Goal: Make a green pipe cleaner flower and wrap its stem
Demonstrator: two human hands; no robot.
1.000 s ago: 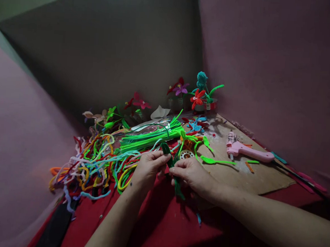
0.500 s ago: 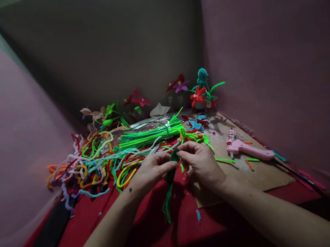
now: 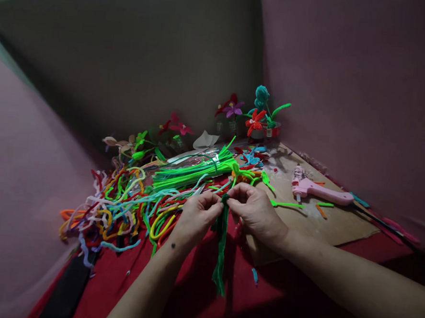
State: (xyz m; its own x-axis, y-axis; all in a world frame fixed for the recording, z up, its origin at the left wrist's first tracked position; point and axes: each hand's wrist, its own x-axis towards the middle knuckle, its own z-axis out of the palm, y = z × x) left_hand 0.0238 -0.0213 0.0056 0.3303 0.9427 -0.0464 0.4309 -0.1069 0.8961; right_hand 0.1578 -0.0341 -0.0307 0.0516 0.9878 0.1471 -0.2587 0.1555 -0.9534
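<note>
Dark green pipe cleaners (image 3: 220, 262) hang down in a loose bundle between my hands. At their top end, the thumb and fingers of my left hand (image 3: 199, 216) pinch them from the left. My right hand (image 3: 256, 213) grips the same top end from the right, its fingertips close to the left ones. The exact shape at the pinched end is partly hidden by the fingers. Just beyond my hands lies a bundle of bright green pipe cleaners (image 3: 193, 173) in clear plastic.
Loose coloured pipe cleaners (image 3: 123, 206) are heaped at the left. A pink glue gun (image 3: 320, 190) rests on a cardboard sheet (image 3: 332, 226) at the right, its cord trailing away. Pipe-cleaner flowers (image 3: 255, 121) stand at the back. Red cloth (image 3: 118, 287) covers the table; a black strip (image 3: 65, 291) lies front left.
The fingertips of both hands have closed together at the top of the dark green pipe cleaners. The hanging ends have swung slightly right and reach a little lower.
</note>
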